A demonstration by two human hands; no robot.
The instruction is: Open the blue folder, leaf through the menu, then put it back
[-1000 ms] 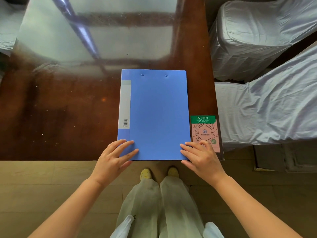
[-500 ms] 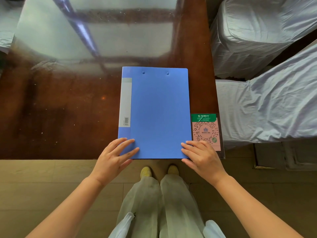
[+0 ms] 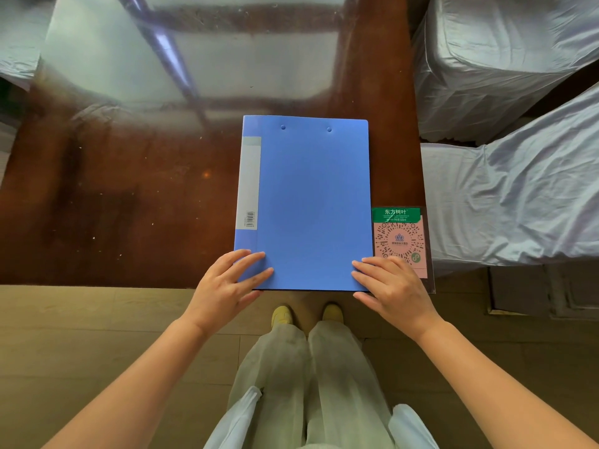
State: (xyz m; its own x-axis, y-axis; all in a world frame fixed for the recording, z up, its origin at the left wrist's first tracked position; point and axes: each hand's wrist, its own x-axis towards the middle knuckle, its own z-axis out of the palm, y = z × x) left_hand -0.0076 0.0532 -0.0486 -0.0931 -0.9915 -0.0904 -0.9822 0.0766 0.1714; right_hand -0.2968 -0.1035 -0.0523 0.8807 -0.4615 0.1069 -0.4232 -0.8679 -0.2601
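Note:
The blue folder (image 3: 308, 202) lies closed and flat on the dark wooden table (image 3: 129, 205), its near edge at the table's front edge and its white spine label on the left. My left hand (image 3: 227, 283) rests with spread fingers on the folder's near left corner. My right hand (image 3: 392, 286) lies flat on the near right corner, fingertips on the cover's edge. Neither hand grips anything. The menu inside is hidden.
A pink and green QR-code card (image 3: 400, 241) in a clear stand sits just right of the folder, partly under my right hand. Two chairs in grey covers (image 3: 505, 189) stand to the right. A glossy glass plate covers the table's far part (image 3: 194, 59).
Both hands have stayed on the folder's near corners. The folder stays closed; only the view has shifted slightly.

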